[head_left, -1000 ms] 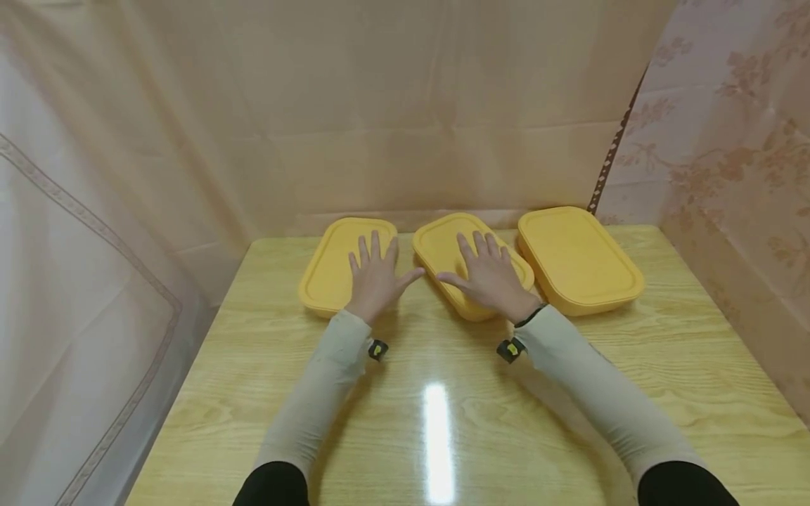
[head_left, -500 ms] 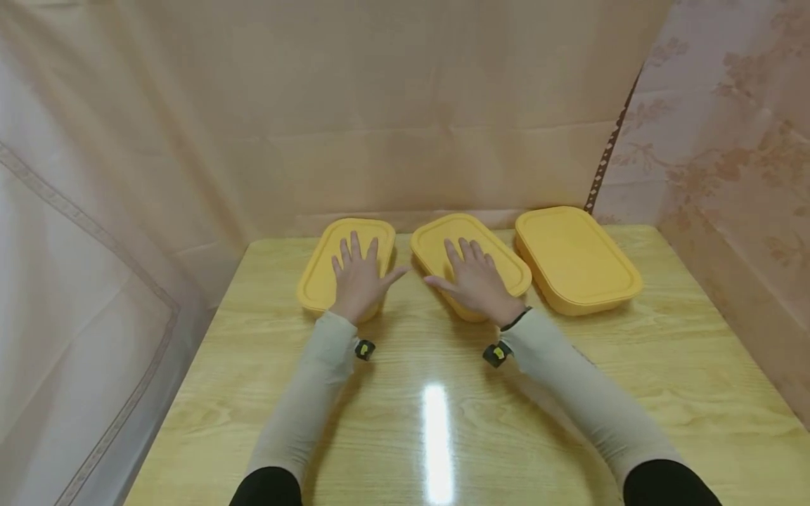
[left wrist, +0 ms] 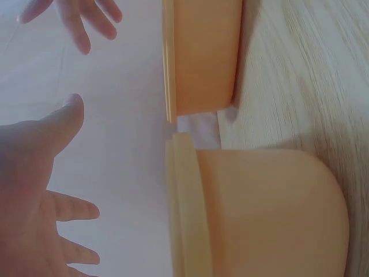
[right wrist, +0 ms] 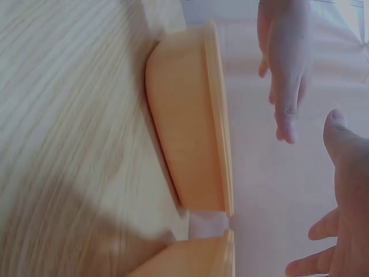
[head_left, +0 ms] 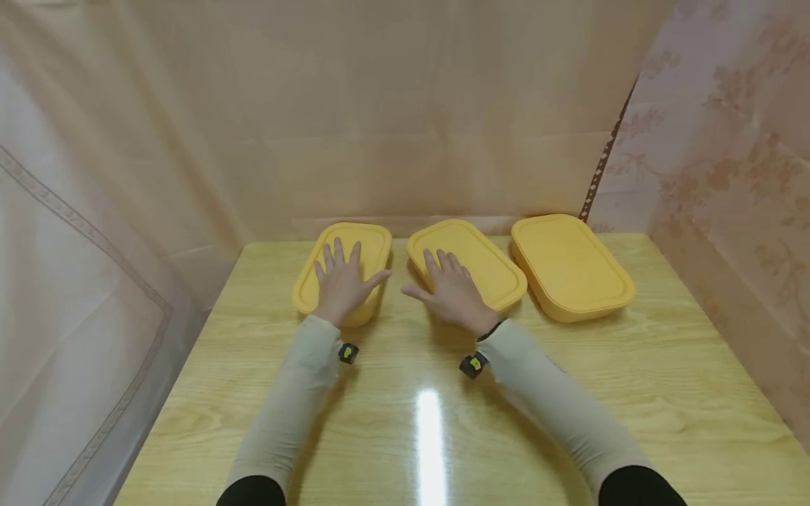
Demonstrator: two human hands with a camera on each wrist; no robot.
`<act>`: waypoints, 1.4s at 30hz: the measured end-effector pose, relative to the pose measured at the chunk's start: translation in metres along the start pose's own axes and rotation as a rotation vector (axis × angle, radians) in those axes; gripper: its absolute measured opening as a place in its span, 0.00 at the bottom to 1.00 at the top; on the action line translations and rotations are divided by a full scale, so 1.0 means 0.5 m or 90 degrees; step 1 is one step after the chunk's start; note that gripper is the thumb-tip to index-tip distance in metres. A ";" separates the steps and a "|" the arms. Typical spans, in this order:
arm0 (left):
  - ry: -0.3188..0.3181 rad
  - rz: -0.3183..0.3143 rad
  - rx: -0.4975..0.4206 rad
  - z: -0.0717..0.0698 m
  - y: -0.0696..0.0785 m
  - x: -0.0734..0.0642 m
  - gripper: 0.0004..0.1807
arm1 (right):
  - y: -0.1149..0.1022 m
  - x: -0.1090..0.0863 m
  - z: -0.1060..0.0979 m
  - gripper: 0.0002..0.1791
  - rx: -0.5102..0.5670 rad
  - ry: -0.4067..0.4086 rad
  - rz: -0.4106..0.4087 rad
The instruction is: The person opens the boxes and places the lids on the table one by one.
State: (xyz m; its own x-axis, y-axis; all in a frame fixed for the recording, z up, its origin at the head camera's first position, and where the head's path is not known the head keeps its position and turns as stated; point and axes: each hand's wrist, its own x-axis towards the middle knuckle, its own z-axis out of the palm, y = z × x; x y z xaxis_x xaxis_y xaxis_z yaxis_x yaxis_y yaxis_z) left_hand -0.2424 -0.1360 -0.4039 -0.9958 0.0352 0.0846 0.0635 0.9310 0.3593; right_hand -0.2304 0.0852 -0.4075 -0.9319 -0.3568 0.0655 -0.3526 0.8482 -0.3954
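In the head view, three yellow lidded boxes stand along the table's far side: a left box [head_left: 370, 246], a turned middle box [head_left: 484, 263] and a right box [head_left: 572, 263]. My left hand [head_left: 344, 287] is over the left box with its fingers spread. Over the near left part of the middle box is my right hand [head_left: 454, 299], also spread. Both hands hold nothing. The left wrist view shows a gap between my left palm and the lid edge of the nearer box [left wrist: 271, 213]. My right fingers [right wrist: 323, 225] are likewise apart from the boxes in the right wrist view.
The wooden table [head_left: 380, 436] carries a bright light reflection near its front. Behind it hangs a beige curtain [head_left: 405, 119]. A flowered cloth [head_left: 728, 176] borders the right side, and pale cloth [head_left: 69, 295] hangs on the left.
Both hands have moved to the left with fingers spread; the right one has gone from the middle box's centre toward its near left edge. The boxes keep their places on the table.
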 end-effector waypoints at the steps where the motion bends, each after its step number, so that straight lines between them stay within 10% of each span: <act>1: -0.001 -0.002 -0.002 0.000 -0.003 0.000 0.53 | -0.003 0.001 0.004 0.52 0.002 -0.002 0.000; 42: -0.004 -0.073 -0.027 -0.008 -0.117 0.001 0.53 | -0.047 0.029 0.079 0.53 0.091 -0.021 -0.036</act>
State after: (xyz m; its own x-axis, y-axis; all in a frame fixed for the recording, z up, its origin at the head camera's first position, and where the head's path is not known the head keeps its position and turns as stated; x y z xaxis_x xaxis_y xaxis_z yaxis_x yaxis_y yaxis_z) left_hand -0.2464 -0.1919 -0.4214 -0.9970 -0.0684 0.0356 -0.0481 0.9130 0.4052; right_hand -0.2324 0.0448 -0.4335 -0.9068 -0.4168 0.0623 -0.3861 0.7625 -0.5191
